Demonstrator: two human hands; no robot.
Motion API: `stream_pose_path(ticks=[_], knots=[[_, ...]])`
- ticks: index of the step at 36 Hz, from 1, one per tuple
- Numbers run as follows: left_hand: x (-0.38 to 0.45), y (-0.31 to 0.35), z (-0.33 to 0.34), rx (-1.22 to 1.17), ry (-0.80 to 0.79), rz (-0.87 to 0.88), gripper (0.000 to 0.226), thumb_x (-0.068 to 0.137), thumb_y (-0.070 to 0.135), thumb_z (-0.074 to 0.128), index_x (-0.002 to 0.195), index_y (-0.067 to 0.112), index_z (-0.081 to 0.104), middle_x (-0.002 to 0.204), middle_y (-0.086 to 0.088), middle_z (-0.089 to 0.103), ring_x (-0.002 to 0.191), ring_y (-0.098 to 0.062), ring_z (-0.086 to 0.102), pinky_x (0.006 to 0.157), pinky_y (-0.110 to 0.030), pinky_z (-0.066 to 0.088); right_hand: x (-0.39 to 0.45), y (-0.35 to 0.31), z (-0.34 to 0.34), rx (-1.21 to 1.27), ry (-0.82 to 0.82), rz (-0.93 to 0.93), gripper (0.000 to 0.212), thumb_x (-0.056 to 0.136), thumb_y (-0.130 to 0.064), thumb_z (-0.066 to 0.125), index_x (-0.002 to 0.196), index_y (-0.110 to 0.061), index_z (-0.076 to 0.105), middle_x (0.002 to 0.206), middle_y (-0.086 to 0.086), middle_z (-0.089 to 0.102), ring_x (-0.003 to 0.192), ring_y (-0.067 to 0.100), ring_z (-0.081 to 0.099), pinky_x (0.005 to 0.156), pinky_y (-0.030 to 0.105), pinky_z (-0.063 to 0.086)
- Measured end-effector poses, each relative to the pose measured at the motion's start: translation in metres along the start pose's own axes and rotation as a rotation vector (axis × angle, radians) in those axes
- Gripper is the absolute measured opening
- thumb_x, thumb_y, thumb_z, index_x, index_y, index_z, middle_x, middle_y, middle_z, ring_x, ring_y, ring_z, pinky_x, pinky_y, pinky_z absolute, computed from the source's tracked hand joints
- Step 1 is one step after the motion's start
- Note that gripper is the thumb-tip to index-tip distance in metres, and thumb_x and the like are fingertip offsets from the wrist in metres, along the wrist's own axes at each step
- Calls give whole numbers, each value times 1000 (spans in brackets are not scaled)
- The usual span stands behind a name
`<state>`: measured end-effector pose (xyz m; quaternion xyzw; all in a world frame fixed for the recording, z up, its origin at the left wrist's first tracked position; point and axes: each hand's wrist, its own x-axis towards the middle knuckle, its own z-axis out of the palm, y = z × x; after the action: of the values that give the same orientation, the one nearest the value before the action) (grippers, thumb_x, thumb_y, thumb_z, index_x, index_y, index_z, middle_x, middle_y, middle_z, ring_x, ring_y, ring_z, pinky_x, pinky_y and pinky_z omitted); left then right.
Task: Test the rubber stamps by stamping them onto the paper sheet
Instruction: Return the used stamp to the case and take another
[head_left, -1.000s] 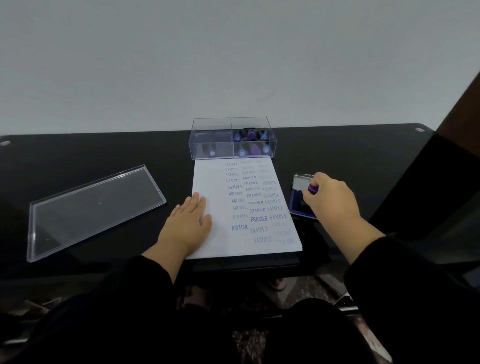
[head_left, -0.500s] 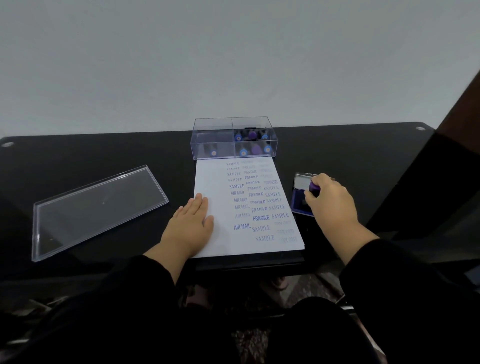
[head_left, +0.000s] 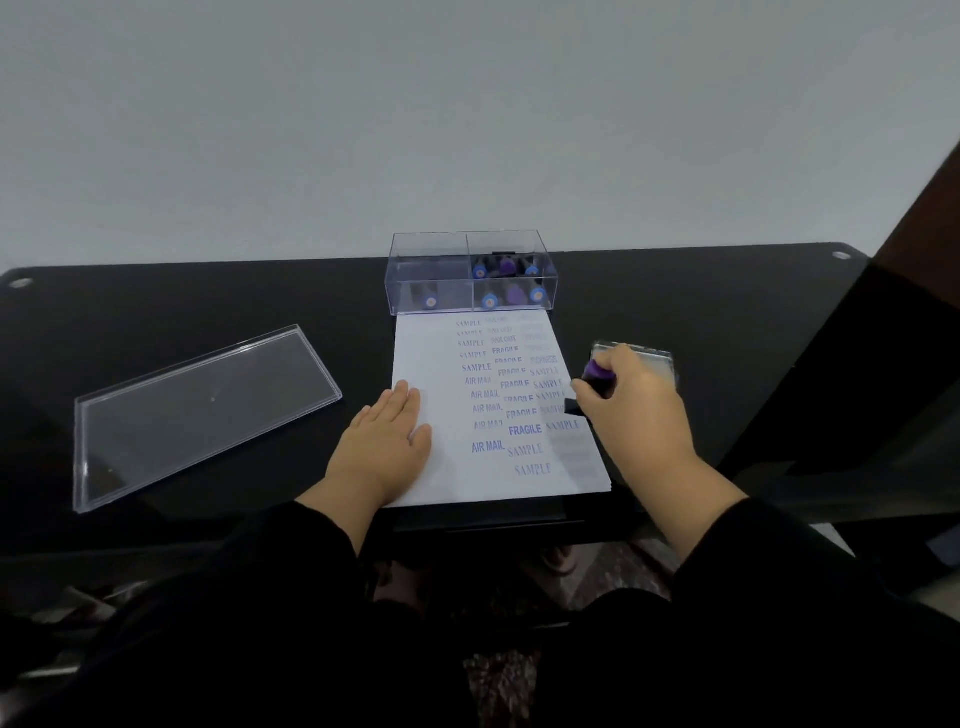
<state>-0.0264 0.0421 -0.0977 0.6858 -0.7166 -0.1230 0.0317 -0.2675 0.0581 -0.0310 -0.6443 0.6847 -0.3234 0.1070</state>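
On a black tabletop | left hand flat on stamped paper | right hand grip holds purple stamp at paper's right edge.

At frame centre the white paper sheet carries columns of blue stamped words, some bold, some faded. The stamp at centre right is purple-topped with a black body. Blue and purple caps fill the clear box above it. The tabletop is glossy black.
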Motion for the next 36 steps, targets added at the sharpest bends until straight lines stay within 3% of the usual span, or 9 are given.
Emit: stream_pose_path(ticks=[4, 10, 18, 22, 28, 36], knots=[[-1, 0, -1, -8, 1, -3, 55, 103, 32, 17, 153, 16, 2, 160, 1, -6, 147, -12, -3, 118, -29, -2, -15, -16, 11, 68, -29, -35, 15, 87, -24, 64, 96, -15, 56, 100, 1, 62, 85, 19, 56, 72, 30, 46], [-1, 1, -3, -19, 2, -1, 55, 103, 31, 18, 153, 16, 2, 160, 2, -6, 147, -11, -3, 118, -29, -2, -32, -31, 24, 77, -40, -108, 22, 87, -26, 65, 105, -14, 59, 88, -11, 49, 77, 11, 49, 69, 22, 39], [0, 1, -2, -18, 3, 2, 56, 102, 30, 18, 153, 16, 2, 160, 1, -6, 147, -12, -3, 118, -30, -1, -49, -40, 43, 95, -93, -162, 22, 87, -27, 65, 105, -15, 60, 98, -6, 60, 76, 8, 47, 69, 16, 35], [0, 2, -3, -18, 0, 6, 56, 102, 31, 17, 153, 16, 1, 160, 0, -7, 147, -12, -4, 118, -30, -1, -52, -44, 49, 77, -135, -165, 29, 88, -29, 63, 114, -16, 59, 110, -3, 62, 87, 13, 55, 79, 22, 42], [-1, 2, -4, -14, 3, 12, 56, 102, 31, 17, 153, 16, 0, 160, 0, -7, 147, -13, -4, 118, -31, -2, -54, -43, 60, 44, -144, -185, 37, 90, -28, 60, 124, -15, 57, 106, 4, 61, 93, 20, 56, 82, 30, 44], [-1, 0, -2, -18, 7, 17, 56, 102, 31, 18, 153, 15, 1, 160, -1, -6, 147, -13, -3, 118, -31, -1, -55, -43, 65, 64, -106, -199, 32, 87, -22, 64, 117, -10, 62, 101, 8, 63, 88, 26, 58, 79, 37, 48]])
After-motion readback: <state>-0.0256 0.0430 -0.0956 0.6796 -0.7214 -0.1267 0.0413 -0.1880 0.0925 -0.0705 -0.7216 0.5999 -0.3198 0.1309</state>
